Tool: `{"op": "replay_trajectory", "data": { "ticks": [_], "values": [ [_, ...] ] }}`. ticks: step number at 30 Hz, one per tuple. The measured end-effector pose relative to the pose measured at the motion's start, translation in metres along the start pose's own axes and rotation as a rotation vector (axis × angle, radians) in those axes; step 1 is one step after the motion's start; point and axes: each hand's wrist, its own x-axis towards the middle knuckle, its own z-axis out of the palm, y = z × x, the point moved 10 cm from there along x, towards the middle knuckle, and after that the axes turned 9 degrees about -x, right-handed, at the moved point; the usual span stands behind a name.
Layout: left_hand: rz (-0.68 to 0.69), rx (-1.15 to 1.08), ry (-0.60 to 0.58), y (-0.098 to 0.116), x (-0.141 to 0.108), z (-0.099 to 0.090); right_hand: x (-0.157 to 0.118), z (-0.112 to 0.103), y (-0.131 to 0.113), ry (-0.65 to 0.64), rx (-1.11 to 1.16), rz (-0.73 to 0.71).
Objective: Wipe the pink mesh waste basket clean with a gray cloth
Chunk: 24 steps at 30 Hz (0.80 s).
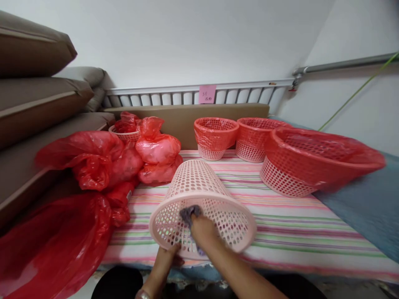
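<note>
A pale pink perforated wastebasket (199, 178) lies on its side on the striped sheet, its mouth turned toward me. My right hand (202, 230) reaches inside the mouth, its fingers closed on a bunched grey-purple cloth (190, 213) against the inner wall. At the lower left of the rim, my left hand (170, 253) grips the basket, thumb inside and the other fingers mostly hidden beneath.
Three baskets lined with red bags (215, 133) stand at the back and right. Red plastic bags (93, 158), some filled, pile up at left beside stacked brown cushions (37, 95). A radiator (174, 97) bearing a pink note (207, 94) runs along the wall.
</note>
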Motion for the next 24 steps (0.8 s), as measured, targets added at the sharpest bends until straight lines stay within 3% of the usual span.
{"op": "replay_trajectory", "data": {
  "ticks": [4, 8, 12, 14, 19, 24],
  "values": [
    [0.047, -0.014, 0.006, 0.001, -0.002, -0.001, -0.058, 0.018, -0.015, -0.023, -0.129, -0.11],
    [0.141, 0.003, 0.044, 0.024, -0.003, -0.021, -0.069, 0.019, -0.012, -0.018, -0.127, -0.1],
    [0.365, 0.091, 0.093, 0.068, -0.006, -0.047, -0.062, 0.015, -0.012, -0.023, -0.12, -0.09],
    [0.418, 0.108, 0.081, 0.077, -0.006, -0.051, -0.059, 0.014, -0.014, -0.038, -0.122, -0.078],
    [0.43, 0.096, 0.094, 0.068, -0.001, -0.052, -0.033, 0.007, -0.023, -0.05, -0.082, -0.061],
    [0.436, 0.053, 0.093, 0.058, 0.006, -0.054, 0.032, -0.002, -0.02, -0.045, 0.013, 0.053]
  ]
}}
